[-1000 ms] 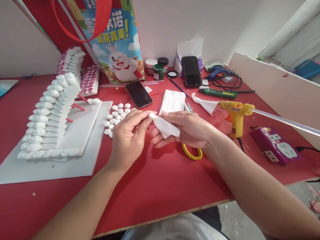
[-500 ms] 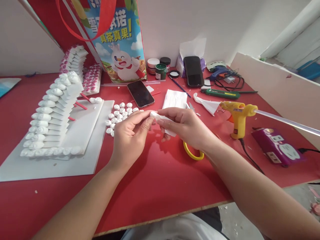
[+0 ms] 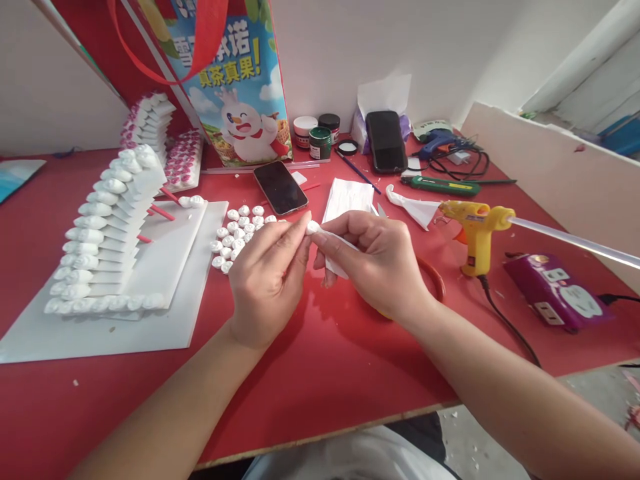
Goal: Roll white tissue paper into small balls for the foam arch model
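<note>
Left hand (image 3: 267, 283) pinched the white paper strip (image 3: 313, 228) at its rolled end; right hand (image 3: 383, 263), fingers curled, pinched its tail. Judged: light, even tension suited neat coiling.

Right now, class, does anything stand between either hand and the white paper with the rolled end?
Nothing visible does. The left hand has its fingertips at the rolled end of the white paper, and the right hand pinches its strip. The small white rolls lie off beside the left hand.
</note>
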Demonstrator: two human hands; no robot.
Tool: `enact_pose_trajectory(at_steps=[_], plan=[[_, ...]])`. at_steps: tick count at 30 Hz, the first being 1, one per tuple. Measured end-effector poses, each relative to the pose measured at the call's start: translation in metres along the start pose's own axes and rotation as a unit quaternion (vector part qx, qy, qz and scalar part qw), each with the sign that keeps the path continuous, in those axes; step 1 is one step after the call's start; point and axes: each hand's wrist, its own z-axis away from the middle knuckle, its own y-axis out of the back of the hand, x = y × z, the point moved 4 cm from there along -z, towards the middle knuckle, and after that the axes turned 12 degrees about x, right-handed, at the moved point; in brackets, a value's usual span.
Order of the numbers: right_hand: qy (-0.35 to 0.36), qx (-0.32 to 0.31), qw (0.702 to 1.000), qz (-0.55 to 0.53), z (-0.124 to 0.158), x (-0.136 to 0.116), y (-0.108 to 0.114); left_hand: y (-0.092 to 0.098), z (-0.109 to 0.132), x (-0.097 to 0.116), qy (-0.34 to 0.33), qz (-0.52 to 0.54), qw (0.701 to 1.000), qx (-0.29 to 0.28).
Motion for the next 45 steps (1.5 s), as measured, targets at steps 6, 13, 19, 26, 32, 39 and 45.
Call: enact_pose_trajectory(at_steps=[6, 13, 19, 26, 32, 39, 45], plan=[[0.043, -0.015, 0.998, 0.050, -0.001, 0.000, 0.007, 0.003, -0.002, -0.005, 0.087, 0.086, 0.992, -0.036], [0.109, -0.099, 0.985, 0.095, -0.007, 0.001, 0.009, -0.002, -0.004, -0.026, 0.259, 0.233, 0.923, -0.165], [0.113, -0.077, 0.984, 0.110, -0.005, 0.003, 0.008, -0.004, -0.004, -0.023, 0.228, 0.233, 0.932, -0.159], [0.038, -0.057, 0.996, 0.048, -0.005, 0.001, 0.007, 0.000, -0.007, -0.017, 0.211, 0.197, 0.948, -0.135], [-0.244, -0.170, 0.935, -0.191, -0.014, 0.015, 0.004, 0.003, -0.007, -0.027, 0.254, 0.171, 0.946, -0.108], [-0.306, -0.205, 0.892, -0.261, -0.013, 0.023, 0.001, 0.001, -0.005, -0.027, 0.262, 0.182, 0.938, -0.134], [-0.301, -0.185, 0.910, -0.219, -0.015, 0.021, 0.005, 0.001, -0.006, -0.026, 0.276, 0.207, 0.928, -0.139]])
